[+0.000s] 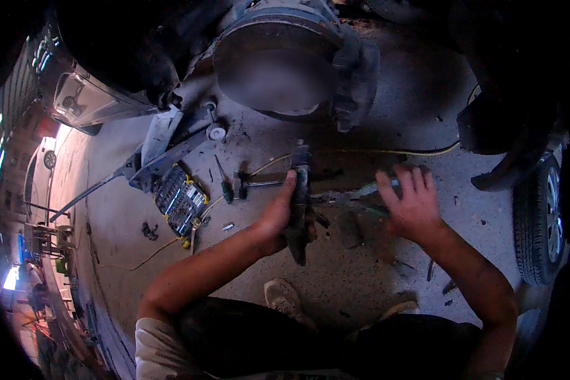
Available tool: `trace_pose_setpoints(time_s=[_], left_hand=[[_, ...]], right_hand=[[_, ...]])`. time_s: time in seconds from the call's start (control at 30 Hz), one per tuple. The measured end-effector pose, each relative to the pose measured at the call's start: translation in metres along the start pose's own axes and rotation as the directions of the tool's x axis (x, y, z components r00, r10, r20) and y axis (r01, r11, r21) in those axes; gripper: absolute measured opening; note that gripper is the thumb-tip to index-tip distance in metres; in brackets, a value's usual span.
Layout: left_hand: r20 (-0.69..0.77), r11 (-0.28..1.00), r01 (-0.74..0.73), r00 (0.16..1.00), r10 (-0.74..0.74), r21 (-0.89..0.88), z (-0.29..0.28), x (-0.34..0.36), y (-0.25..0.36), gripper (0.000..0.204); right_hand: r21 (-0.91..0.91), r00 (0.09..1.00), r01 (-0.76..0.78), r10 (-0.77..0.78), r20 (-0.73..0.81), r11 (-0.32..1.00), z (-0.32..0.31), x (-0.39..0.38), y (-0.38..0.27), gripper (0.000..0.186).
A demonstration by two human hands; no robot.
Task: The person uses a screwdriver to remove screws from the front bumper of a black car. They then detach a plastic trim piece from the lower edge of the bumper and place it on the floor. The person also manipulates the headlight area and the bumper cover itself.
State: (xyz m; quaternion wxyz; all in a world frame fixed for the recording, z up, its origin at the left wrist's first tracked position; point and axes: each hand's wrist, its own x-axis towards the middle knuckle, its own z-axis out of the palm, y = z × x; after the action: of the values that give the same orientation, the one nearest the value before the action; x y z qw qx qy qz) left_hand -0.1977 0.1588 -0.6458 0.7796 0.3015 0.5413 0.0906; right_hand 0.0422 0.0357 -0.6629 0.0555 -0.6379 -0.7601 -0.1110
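My left hand (275, 216) is closed around a long, dark, grimy metal part (300, 218), possibly a brake caliper bracket, held upright above the floor. My right hand (415, 204) grips a pair of pliers (337, 197) with green handles, which stand spread apart. The jaws of the pliers point left and reach the right side of the metal part; shadow hides whether they bite on it. Ahead of both hands is a car's wheel hub with a round brake drum or disc (263, 39), its face blurred.
On the floor to the left lie a hammer (259, 183), a screwdriver (224, 182) and an open socket set case (181, 200). Behind them stands a floor jack (161, 136). A yellow hose (399, 151) crosses the floor. A wheel with its tyre (534, 221) stands at the right.
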Motion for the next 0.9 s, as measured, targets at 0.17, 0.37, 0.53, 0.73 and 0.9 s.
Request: trace_pose_setpoints(time_s=[0.17, 0.37, 0.53, 0.73, 0.9], left_hand=[[0.455, 0.985, 0.115, 0.876, -0.160, 0.125, -0.015, 0.000, 0.005, 0.085], [0.683, 0.998, -0.057, 0.730, 0.030, 0.016, -0.028, -0.016, 0.027, 0.102], [0.669, 0.973, -0.222, 0.734, 0.119, 0.070, -0.030, -0.023, 0.034, 0.107], [0.552, 0.783, -0.548, 0.766, 0.328, 0.295, -0.020, -0.032, 0.034, 0.097], [0.526, 0.602, -0.685, 0.717, 0.458, 0.410, -0.035, -0.020, 0.023, 0.084]], right_hand=[[0.143, 0.995, -0.070, 0.059, 0.074, 0.987, -0.015, -0.004, -0.001, 0.093], [0.779, 0.765, -0.616, -0.148, 0.627, 0.118, -0.016, -0.044, -0.030, 0.074], [0.530, 0.518, -0.847, -0.268, 0.812, -0.031, -0.008, -0.053, -0.017, 0.072], [0.508, 0.450, -0.860, -0.413, 0.792, 0.038, -0.026, -0.044, -0.016, 0.072], [0.698, 0.525, -0.692, -0.536, 0.661, 0.184, -0.052, -0.027, -0.022, 0.067]])
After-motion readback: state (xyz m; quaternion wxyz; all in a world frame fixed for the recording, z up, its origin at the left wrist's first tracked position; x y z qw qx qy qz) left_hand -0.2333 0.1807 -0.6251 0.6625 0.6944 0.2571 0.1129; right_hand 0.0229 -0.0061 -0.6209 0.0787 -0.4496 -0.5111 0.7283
